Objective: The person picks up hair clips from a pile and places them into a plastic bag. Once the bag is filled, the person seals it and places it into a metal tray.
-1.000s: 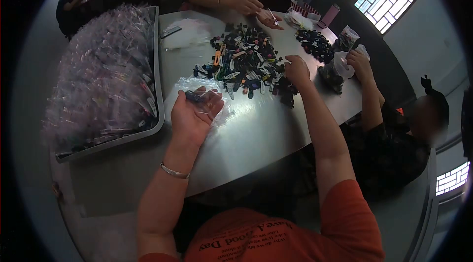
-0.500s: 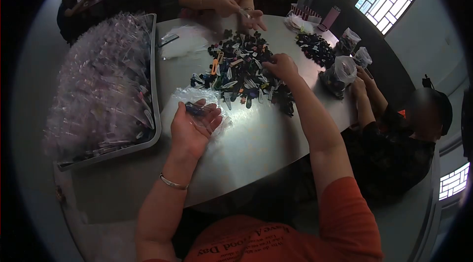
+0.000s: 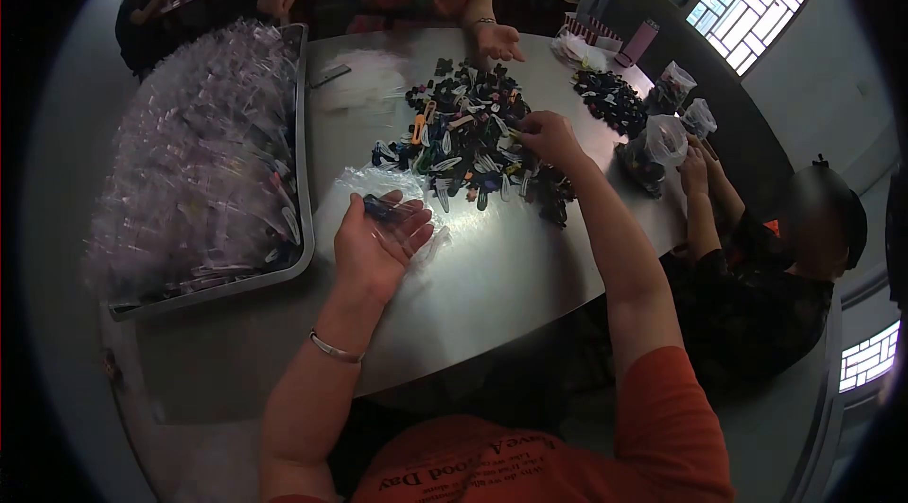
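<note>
Palm up, my left hand [image 3: 380,243] holds dark blue hair clips [image 3: 380,210] near the thumb, its fingers loosely curled. Clear plastic bags [image 3: 364,183] lie on the table just behind that hand. My right hand [image 3: 551,139] is at the right edge of a heap of hair clips [image 3: 473,130], thumb and forefinger pinched together. A small light clip [image 3: 515,134] shows at those fingertips, partly hidden by them. The heap mixes black, silver, orange and blue clips.
A large tray [image 3: 305,153] piled with plastic-wrapped items stands at the left. Across the table is a person's open hand [image 3: 499,43]. On the right another person's hands [image 3: 695,165] are beside a plastic bag [image 3: 665,139]. A second dark pile [image 3: 610,98] and pink bottle [image 3: 638,42] stand farther back.
The person across has parted their hands, one now over the tray's far corner. My right hand stays at the heap's edge, its fingers now pinched on a clip. My left hand barely shifts.
</note>
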Demonstrator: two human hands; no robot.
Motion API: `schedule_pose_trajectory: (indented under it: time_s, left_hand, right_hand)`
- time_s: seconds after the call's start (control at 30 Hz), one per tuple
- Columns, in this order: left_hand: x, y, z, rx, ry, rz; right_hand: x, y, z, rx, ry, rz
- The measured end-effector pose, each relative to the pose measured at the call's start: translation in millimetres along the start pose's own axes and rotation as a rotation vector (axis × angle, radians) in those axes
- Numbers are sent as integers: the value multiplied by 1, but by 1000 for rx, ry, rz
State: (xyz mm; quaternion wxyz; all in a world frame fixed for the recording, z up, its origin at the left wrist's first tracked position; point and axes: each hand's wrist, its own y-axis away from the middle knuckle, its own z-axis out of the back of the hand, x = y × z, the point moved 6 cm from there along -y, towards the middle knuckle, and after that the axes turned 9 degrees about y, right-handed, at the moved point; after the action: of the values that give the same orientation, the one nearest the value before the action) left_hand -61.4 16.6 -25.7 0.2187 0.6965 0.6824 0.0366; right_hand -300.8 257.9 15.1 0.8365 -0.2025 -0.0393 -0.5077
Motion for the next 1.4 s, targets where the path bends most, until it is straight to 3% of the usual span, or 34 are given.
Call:
schedule_pose_trajectory:
  time_s: [0.17, 0.23, 0.37, 0.43, 0.73, 0.87, 1.0, 1.03, 1.1, 1.3, 1.4]
  left_hand:
    - [-2, -2, 1, -2, 17, -4]
    - [-1, -3, 2, 1, 37, 5]
    - [-1, -3, 2, 13, 33, 8]
    - [-1, -3, 2, 7, 11, 0]
    - [-2, -2, 1, -21, 3, -14]
    - [-2, -4, 2, -6, 10, -16]
    - [-2, -6, 1, 8, 73, -9]
    - [-1, -5, 2, -14, 105, -7]
    - [-1, -5, 3, -11, 146, -20]
    - [-3, -2, -6, 35, 209, -62]
    - [-2, 0, -9, 57, 294, -40]
  right_hand:
    - [-11, 8, 4, 63, -351, -208]
    - [-15, 14, 4, 91, -633, -305]
    - [-27, 16, 7, 81, -506, -370]
    - [-21, 14, 14, -15, -128, -182]
    - [2, 4, 0, 40, 238, 52]
    - [2, 4, 2, 82, 170, 54]
    - [-20, 2, 3, 20, -152, -64]
    - [-4, 5, 16, -79, -32, 63]
    - [14, 11, 25, -1, -191, -79]
    - [168, 81, 59, 309, -699, -36]
    - [212, 108, 59, 223, -835, 143]
